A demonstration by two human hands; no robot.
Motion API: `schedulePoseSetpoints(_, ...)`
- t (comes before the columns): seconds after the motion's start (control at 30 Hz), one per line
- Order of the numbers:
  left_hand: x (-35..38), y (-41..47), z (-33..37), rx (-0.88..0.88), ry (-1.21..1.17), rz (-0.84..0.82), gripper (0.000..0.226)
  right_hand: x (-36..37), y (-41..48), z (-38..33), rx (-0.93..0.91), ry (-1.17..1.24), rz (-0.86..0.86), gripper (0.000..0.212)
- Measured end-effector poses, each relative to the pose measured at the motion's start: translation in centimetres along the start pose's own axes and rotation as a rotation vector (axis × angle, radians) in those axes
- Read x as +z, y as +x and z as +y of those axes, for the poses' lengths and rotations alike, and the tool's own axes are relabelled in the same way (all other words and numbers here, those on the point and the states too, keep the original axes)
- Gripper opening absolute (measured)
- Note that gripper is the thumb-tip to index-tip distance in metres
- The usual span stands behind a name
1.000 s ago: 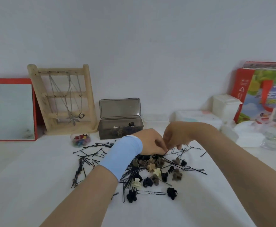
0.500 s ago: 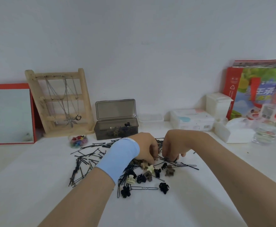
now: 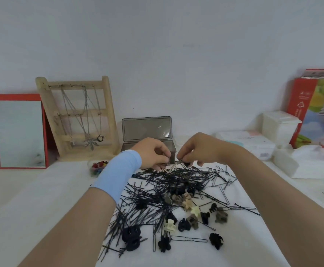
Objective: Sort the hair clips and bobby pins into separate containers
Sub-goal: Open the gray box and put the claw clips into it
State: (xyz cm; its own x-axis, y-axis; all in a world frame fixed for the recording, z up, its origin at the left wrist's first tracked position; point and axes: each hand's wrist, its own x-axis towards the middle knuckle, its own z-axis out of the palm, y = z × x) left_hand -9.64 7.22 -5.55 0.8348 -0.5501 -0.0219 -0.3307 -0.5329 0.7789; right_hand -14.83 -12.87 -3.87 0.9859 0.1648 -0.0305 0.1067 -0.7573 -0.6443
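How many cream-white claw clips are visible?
2: far cream clip in the clip cluster's middle; near cream clip down-left of it. Others may hide under the bobby pins.

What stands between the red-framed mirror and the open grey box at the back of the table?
In the head view, a wooden stand with necklaces hanging on it stands between the mirror and the grey box.

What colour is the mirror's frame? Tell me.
Red; the rectangular mirror's frame shows best in the head view.
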Motion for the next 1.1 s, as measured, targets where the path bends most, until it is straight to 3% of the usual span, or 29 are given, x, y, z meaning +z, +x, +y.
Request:
schedulePoseSetpoints(0.17,-2.1,1.4,-2.0,0.030,0.075,0.122,0.018,1.1,3.1,-0.4,-0.026,0.066,0.015,0.024)
schedulePoseSetpoints(0.33,-4.1,3.3,-2.9,0.045,0.252,0.387,0.023,2.1,6.7,-1.6,-0.090,0.071,0.269,0.018)
schedulePoseSetpoints(0.47,-4.2,3.8,-3.2,-0.011,0.301,0.364,0.040,3.1,8.5,-1.4,-0.098,-0.113,0.298,0.033)
schedulePoseSetpoints(0.57,-3.9,2.9,-3.4,0.040,0.318,0.353,0.038,3.1,7.5,-1.3,-0.136,-0.100,0.336,0.029)
schedulePoseSetpoints(0.67,-3.4,0.9,-3.0,0.089,0.353,0.274,0.020,2.5,5.4,-1.7,-0.134,-0.164,0.120,0.016)
schedulePoseSetpoints(0.73,-2.5,-0.7,-2.5,0.064,0.397,0.118,0.010,2.2,3.9,-2.0,-0.100,-0.254,-0.103,0.011)
schedulePoseSetpoints(0.87,0.0,-2.8,-1.6,-0.002,0.418,-0.254,0.021,2.4,2.1,-2.7,0.065,-0.377,-0.415,0.010)
schedulePoseSetpoints(1.0,1.2,-3.1,-1.1,-0.013,0.480,-0.342,0.038,3.4,1.6,-2.9,0.140,-0.502,-0.464,0.023)
schedulePoseSetpoints(1.1,1.7,-2.8,-1.0,0.013,0.517,-0.309,0.030,3.9,1.5,-3.1,0.133,-0.592,-0.465,0.030)
